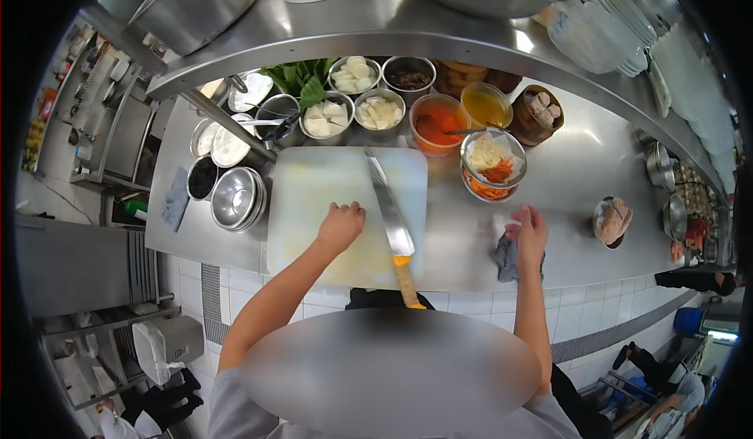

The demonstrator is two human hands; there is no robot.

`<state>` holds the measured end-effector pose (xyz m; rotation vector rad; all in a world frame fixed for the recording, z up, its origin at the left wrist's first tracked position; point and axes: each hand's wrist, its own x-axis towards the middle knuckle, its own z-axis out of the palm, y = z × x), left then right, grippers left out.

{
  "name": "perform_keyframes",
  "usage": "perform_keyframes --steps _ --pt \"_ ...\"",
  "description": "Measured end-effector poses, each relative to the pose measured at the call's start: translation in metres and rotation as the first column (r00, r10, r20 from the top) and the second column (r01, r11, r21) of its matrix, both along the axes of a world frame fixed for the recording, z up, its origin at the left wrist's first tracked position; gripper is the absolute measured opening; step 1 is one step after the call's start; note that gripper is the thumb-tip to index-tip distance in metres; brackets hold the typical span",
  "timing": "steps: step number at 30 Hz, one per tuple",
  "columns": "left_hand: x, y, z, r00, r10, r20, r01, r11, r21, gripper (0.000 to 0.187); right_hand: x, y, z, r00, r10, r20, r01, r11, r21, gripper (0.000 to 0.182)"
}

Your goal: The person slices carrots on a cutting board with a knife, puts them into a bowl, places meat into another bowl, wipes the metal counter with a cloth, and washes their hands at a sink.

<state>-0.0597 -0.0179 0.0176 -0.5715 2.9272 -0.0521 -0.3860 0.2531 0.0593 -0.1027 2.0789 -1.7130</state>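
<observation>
Steel tan-handled knife (397, 233), tip away, right of my left hand (342, 226).
Left curled, right hand (531, 229) farther, half-open; both look empty.

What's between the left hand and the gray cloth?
Head view: the knife on the cutting board, then a bare strip of steel counter.

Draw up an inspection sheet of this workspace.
Surface: metal counter under a pale cutting board.
Job's things: knife on the board, handle reaching past the counter edge.
Clutter: food tubs behind the board; gray cloth to its right.
Hands: left hand curled over the board, right hand beside the gray cloth; contact unclear.
Cables: thin dark line on the floor at left, possibly one.
Surroundings: overhead shelf, tiled floor, other people.
</observation>
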Motion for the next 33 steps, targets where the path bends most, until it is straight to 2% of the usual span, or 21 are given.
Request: perform_keyframes --steps 8,11,13,15,16,18,19,20,21,22,23,24,25,26,27,28,29,30,31,32,33 --pt "-0.008 -0.014 -0.011 0.991 0.121 -0.058 -0.109 0.977 0.182 0.024 0.093 0.010 -0.019 0.988 0.154 0.031 -0.156 0.985 0.079 0.045" --pt "0.021 -0.003 0.006 0.921 0.260 -0.289 -0.176 0.942 0.285 0.022 0.116 0.007 -0.038 0.956 0.275 -0.106 -0.265 0.959 0.101 0.043" --pt "0.070 0.010 0.047 0.858 0.267 -0.440 -0.137 0.942 0.305 0.015 0.117 0.006 -0.061 0.955 0.284 -0.090 -0.276 0.957 0.086 0.039" --pt "0.134 0.029 0.089 0.651 0.388 -0.653 -0.219 0.919 0.327 0.012 0.113 0.007 -0.079 0.937 0.333 -0.101 -0.322 0.940 0.110 0.039" --pt "0.173 0.032 0.112 0.633 0.436 -0.640 -0.298 0.900 0.318 0.012 0.116 0.005 -0.081 0.929 0.355 -0.104 -0.342 0.931 0.123 0.040" --pt "0.266 0.038 0.154 0.325 0.291 -0.900 -0.456 0.882 0.120 0.021 0.114 0.001 -0.079 0.921 0.378 -0.095 -0.361 0.919 0.160 0.042" --pt "0.326 0.040 0.161 0.276 0.249 -0.928 -0.581 0.813 0.046 0.027 0.112 -0.001 -0.080 0.922 0.379 -0.083 -0.360 0.915 0.182 0.042" --pt "0.391 0.044 0.182 0.255 0.206 -0.945 -0.684 0.729 -0.026 0.023 0.112 -0.005 -0.081 0.912 0.402 -0.077 -0.384 0.906 0.179 0.042" --pt "0.453 0.052 0.218 0.316 0.183 -0.931 -0.826 0.536 -0.175 0.019 0.110 -0.007 -0.083 0.910 0.406 -0.078 -0.384 0.900 0.204 0.043" --pt "0.540 0.054 0.219 0.340 0.289 -0.895 -0.934 0.214 -0.286 0.014 0.108 -0.007 -0.084 0.912 0.403 -0.080 -0.376 0.896 0.235 0.044" --pt "0.598 0.055 0.248 0.227 0.388 -0.893 -0.963 -0.047 -0.266 0.013 0.105 -0.009 -0.088 0.914 0.398 -0.077 -0.370 0.896 0.246 0.044" --pt "0.707 0.056 0.228 0.211 0.535 -0.818 -0.803 -0.383 -0.458 0.025 0.103 -0.013 -0.091 0.888 0.448 -0.108 -0.419 0.882 0.214 0.044" --pt "0.825 0.064 0.193 0.088 0.779 -0.620 -0.521 -0.495 -0.695 0.038 0.104 -0.011 -0.084 0.868 0.474 -0.149 -0.446 0.875 0.188 0.045" --pt "0.839 0.069 0.219 -0.282 0.746 -0.604 -0.786 -0.540 -0.300 0.049 0.120 -0.018 -0.063 0.864 0.477 -0.165 -0.446 0.874 0.191 0.045" --pt "0.858 0.071 0.211 -0.161 0.764 -0.625 -0.744 -0.510 -0.432 0.058 0.110 -0.015 -0.076 0.876 0.457 -0.155 -0.446 0.889 0.102 0.044" --pt "0.871 0.071 0.197 0.003 0.742 -0.671 -0.833 -0.369 -0.411 0.059 0.121 -0.015 -0.063 0.896 0.419 -0.144 -0.405 0.907 0.117 0.043" --pt "0.842 0.066 0.191 -0.106 0.684 -0.721 -0.954 -0.274 -0.120 0.056 0.137 -0.014 -0.045 0.892 0.411 -0.187 -0.386 0.909 0.157 0.041" --pt "0.838 0.058 0.157 -0.096 0.599 -0.795 -0.995 -0.030 0.097 0.054 0.147 -0.011 -0.040 0.880 0.403 -0.251 -0.361 0.911 0.198 0.039" --pt "0.795 0.053 0.133 -0.127 0.634 -0.762 -0.989 -0.019 0.149 0.053 0.153 -0.006 -0.040 0.883 0.389 -0.262 -0.330 0.912 0.244 0.038" --pt "0.778 0.047 0.083 -0.061 0.697 -0.715 -0.993 0.029 0.114 0.050 0.169 -0.001 -0.031 0.874 0.373 -0.313 -0.305 0.920 0.244 0.038" --pt "0.721 0.048 0.051 -0.097 0.732 -0.674 -0.966 0.094 0.241 0.048 0.185 0.003 -0.020 0.900 0.329 -0.287 -0.281 0.940 0.195 0.039"
